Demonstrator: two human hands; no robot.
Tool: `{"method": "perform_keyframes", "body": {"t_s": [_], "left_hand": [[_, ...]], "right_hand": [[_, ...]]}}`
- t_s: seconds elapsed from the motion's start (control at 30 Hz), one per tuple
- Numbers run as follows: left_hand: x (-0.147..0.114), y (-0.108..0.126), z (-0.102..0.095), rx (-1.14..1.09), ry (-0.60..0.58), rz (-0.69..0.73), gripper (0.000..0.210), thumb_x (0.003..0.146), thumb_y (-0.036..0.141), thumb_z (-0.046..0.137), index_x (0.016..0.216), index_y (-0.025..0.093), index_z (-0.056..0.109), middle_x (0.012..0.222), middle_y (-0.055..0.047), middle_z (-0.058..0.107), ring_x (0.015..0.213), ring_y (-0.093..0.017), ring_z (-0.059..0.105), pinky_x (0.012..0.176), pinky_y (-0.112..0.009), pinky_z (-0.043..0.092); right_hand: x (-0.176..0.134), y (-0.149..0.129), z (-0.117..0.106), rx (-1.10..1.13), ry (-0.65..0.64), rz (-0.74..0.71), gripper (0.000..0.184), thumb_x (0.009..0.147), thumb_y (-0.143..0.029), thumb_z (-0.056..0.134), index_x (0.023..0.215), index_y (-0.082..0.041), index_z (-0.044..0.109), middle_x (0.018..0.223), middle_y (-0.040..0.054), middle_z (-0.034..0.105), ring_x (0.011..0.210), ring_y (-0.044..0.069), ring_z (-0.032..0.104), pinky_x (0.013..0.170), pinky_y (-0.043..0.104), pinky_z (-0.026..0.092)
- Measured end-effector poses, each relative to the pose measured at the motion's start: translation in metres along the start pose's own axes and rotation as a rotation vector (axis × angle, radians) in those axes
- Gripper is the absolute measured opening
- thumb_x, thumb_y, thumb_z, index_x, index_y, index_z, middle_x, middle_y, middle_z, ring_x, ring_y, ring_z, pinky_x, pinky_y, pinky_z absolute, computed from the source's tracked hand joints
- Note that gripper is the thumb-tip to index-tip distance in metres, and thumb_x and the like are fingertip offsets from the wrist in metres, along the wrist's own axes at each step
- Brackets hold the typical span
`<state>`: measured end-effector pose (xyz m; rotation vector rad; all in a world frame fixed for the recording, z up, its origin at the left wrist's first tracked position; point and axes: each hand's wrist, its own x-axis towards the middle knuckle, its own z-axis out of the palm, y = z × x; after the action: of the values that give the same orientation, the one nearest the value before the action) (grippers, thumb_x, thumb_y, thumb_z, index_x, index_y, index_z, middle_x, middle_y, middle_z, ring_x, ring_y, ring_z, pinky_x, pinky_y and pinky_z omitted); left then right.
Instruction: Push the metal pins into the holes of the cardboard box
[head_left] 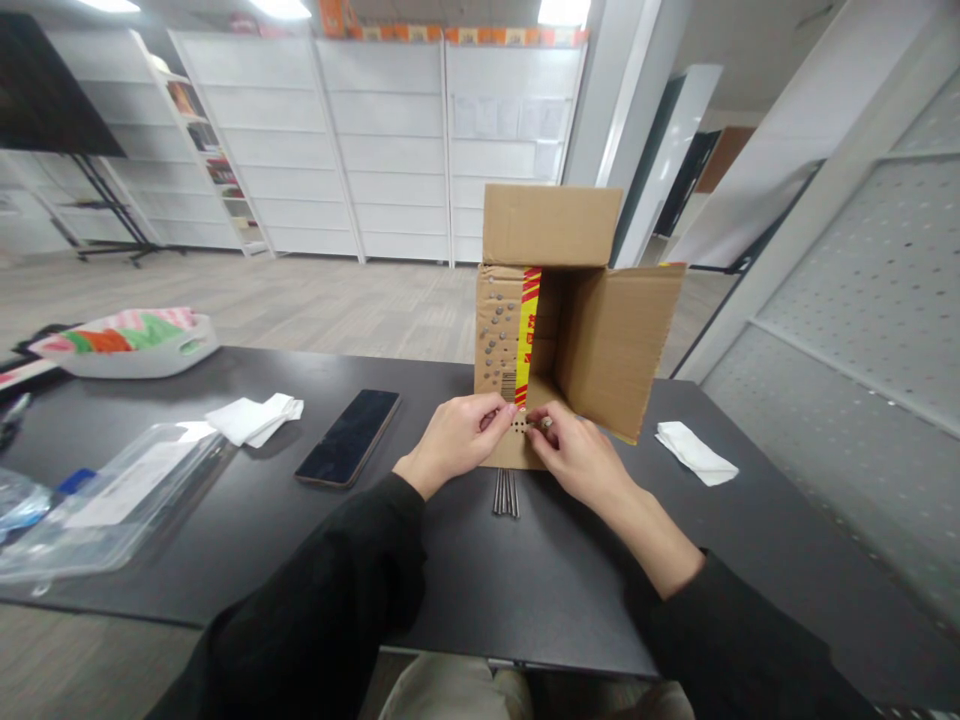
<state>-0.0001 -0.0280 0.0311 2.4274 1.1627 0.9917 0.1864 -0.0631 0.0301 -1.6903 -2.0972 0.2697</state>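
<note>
A cardboard box (585,345) stands with its opening towards me and its flaps spread. My left hand (459,438) is at the lower flap (517,455), thumb and fingers pinched together; what they hold, if anything, is too small to make out. Across from it, my right hand (583,452) is also closed, its fingertips around something small and unclear beside several dark holes in that flap. Several slim metal rods (506,494), perhaps nails, lie side by side on the table just in front. Grey round heads dot the left flap (496,325), beside a yellow-and-red tape strip (528,335).
A phone (349,438) lies left of my hands on the dark table (517,600). Folded tissues (255,418) are beyond it, and another tissue (696,452) is at right. Further left are a clear plastic case (120,505) and a white basket (135,360) with coloured cloth.
</note>
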Motion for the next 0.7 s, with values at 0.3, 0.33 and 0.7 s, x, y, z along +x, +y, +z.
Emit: {"method": "perform_keyframes", "body": {"t_s": [0.3, 0.33, 0.7], "left_hand": [[0.0, -0.0008, 0.0006, 0.003, 0.005, 0.007, 0.037, 0.095, 0.039, 0.042, 0.069, 0.017, 0.056, 0.061, 0.002, 0.052, 0.055, -0.01, 0.045, 0.057, -0.023, 0.033], [0.0, -0.0008, 0.0006, 0.007, 0.005, 0.009, 0.037, 0.095, 0.039, 0.042, 0.069, 0.017, 0.056, 0.061, 0.002, 0.052, 0.056, -0.01, 0.045, 0.057, -0.023, 0.033], [-0.0001, -0.0041, 0.0034, 0.018, 0.007, 0.012, 0.039, 0.096, 0.041, 0.04, 0.07, 0.017, 0.056, 0.061, 0.001, 0.052, 0.056, -0.01, 0.044, 0.057, -0.023, 0.032]], "right_hand": [[0.0043, 0.0002, 0.0026, -0.047, -0.005, 0.059, 0.016, 0.095, -0.026, 0.045, 0.104, -0.021, 0.058, 0.085, 0.0031, 0.071, 0.076, 0.017, 0.065, 0.06, 0.026, 0.033], [0.0047, 0.0004, 0.0029, -0.058, -0.003, 0.065, 0.016, 0.095, -0.026, 0.045, 0.104, -0.021, 0.058, 0.087, 0.0031, 0.072, 0.078, 0.018, 0.066, 0.061, 0.026, 0.033], [0.0057, -0.0026, 0.0025, -0.149, -0.02, 0.084, 0.016, 0.096, -0.028, 0.044, 0.104, -0.022, 0.057, 0.087, 0.0041, 0.072, 0.078, 0.019, 0.067, 0.059, 0.027, 0.031]]}}
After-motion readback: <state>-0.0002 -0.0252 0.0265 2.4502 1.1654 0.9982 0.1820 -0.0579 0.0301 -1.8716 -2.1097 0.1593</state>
